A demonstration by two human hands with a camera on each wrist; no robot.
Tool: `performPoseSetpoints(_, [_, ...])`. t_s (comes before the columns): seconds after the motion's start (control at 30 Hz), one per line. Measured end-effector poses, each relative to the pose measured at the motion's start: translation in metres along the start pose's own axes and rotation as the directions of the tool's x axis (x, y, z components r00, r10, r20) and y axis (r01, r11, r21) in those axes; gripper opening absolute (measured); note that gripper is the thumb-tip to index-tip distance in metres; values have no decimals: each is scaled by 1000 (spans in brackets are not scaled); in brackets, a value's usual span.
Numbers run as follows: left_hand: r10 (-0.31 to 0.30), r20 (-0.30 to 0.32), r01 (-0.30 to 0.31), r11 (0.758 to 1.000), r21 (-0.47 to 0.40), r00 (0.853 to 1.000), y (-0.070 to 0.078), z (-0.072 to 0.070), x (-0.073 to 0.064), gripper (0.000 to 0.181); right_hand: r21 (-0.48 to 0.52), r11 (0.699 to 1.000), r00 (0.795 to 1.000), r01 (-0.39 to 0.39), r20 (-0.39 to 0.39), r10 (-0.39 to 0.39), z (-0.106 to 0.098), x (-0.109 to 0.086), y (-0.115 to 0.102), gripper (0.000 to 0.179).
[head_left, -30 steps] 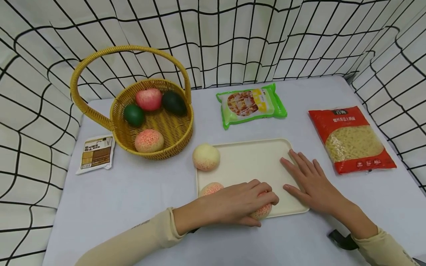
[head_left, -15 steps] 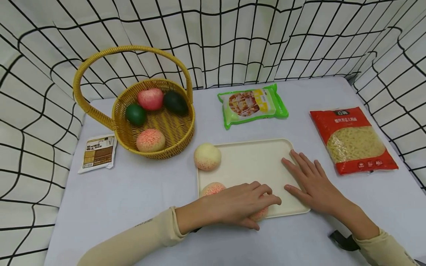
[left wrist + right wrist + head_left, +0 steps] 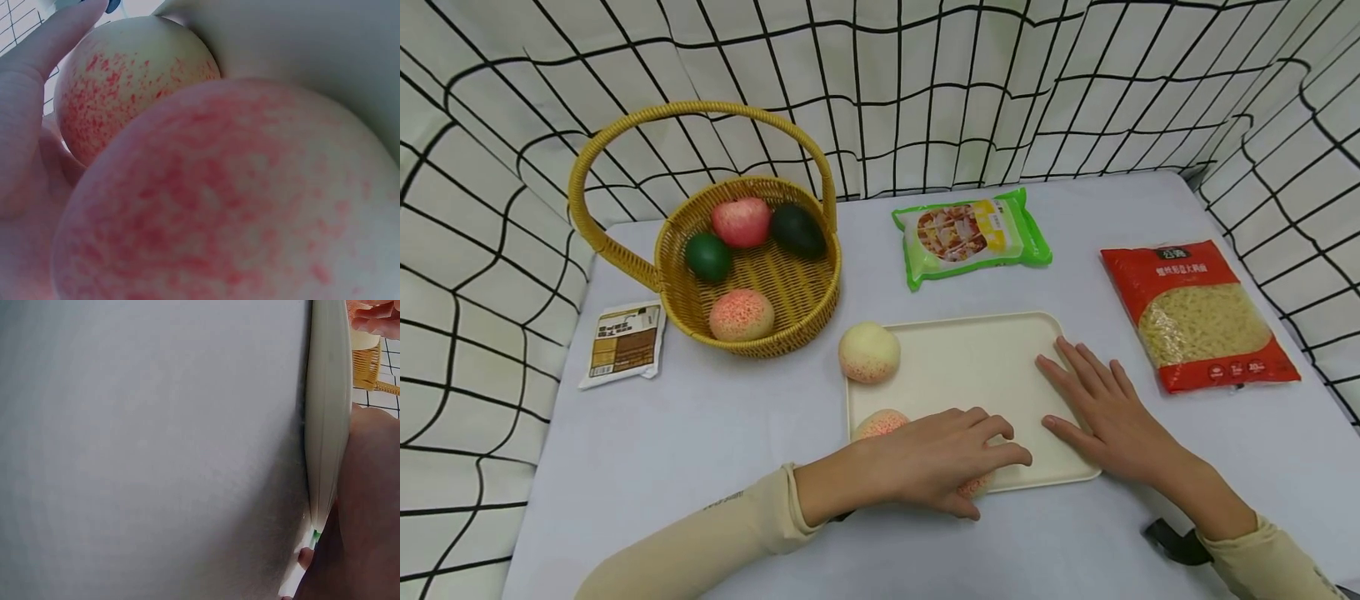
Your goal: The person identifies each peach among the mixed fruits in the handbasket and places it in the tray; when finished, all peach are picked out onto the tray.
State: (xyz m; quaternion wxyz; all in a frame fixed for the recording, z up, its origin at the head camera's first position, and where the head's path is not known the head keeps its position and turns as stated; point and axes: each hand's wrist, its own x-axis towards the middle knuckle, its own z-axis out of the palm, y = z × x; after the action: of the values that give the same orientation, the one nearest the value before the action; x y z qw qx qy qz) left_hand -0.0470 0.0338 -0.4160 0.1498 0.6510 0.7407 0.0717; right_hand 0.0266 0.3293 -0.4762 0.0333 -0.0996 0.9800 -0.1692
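Note:
My left hand (image 3: 951, 458) is over a pink-speckled peach (image 3: 973, 487) at the front edge of a cream tray (image 3: 973, 358), its fingers loosely spread and its thumb apart from them. Most of that peach is hidden under the hand. A second speckled peach (image 3: 880, 423) lies on the tray behind the left wrist and looms large in the left wrist view. A paler peach (image 3: 868, 352) sits at the tray's back left corner. On the tray's right side rests my right hand (image 3: 1093, 412), its fingers straight and spread, holding nothing.
A yellow wicker basket (image 3: 820, 312) with several fruits stands at the back left. Beside it lies a brown-and-white packet (image 3: 623, 343). A green food bag (image 3: 973, 237) lies behind the tray, a red pasta bag (image 3: 1202, 321) to its right. Black-grid walls border the table.
The left fingers, curled round the front peach a second ago, have loosened and straightened. That peach sits slightly further left under the hand. My right hand stays put on the tray.

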Motion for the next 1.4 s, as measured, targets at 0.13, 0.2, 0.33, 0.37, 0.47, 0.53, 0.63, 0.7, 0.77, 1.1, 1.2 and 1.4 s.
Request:
performPoseSetpoints(0.13, [10,-6,-10,1000,-7,1000,0,0,0,78,1,1000,1000,-2,9,2,0,0,0,85])
performPoseSetpoints(0.2, [10,-5,-10,1000,-23,1000,0,-1,-1,77,0,1000,1000,4,6,-4,0,-1,0,85])
performPoseSetpoints(0.33, [1,-7,-2,997,-75,1000,-1,-7,-4,75,-5,1000,1000,17,1,-17,-1,0,0,85])
performPoseSetpoints(0.37, [1,-7,-1,995,-95,1000,-2,-9,-4,74,-5,1000,1000,17,1,-17,-1,0,0,85])
performPoseSetpoints(0.47, [0,-23,-3,992,-129,1000,-5,-16,-7,70,-3,1000,1000,10,5,-10,-2,0,0,85])
performPoseSetpoints(0.53, [-5,-25,1,988,-154,1000,-7,-21,-8,69,-2,1000,1000,6,7,-6,-2,0,0,85])
performPoseSetpoints(0.63, [-21,-33,15,984,-176,999,-11,-27,-11,68,3,1000,1000,0,11,0,-1,1,0,85])
performPoseSetpoints(0.7, [-34,-37,26,982,-187,999,-13,-32,-13,67,5,1000,1000,-1,13,1,0,1,0,85])
performPoseSetpoints(0.77, [-50,-38,41,979,-200,998,-16,-38,-16,67,8,1000,1000,-5,14,5,0,1,1,85])
performPoseSetpoints(1.1, [-165,-120,135,965,-225,979,-50,-72,-53,62,12,1000,1000,-1,6,1,0,0,1,85])
performPoseSetpoints(1.2, [-218,-127,185,956,-230,968,-64,-84,-70,61,15,1000,1000,6,11,-6,-1,0,1,85])
performPoseSetpoints(1.4, [-335,-147,296,926,-233,931,-92,-104,-101,56,17,1000,1000,13,13,-13,-1,-1,3,85])
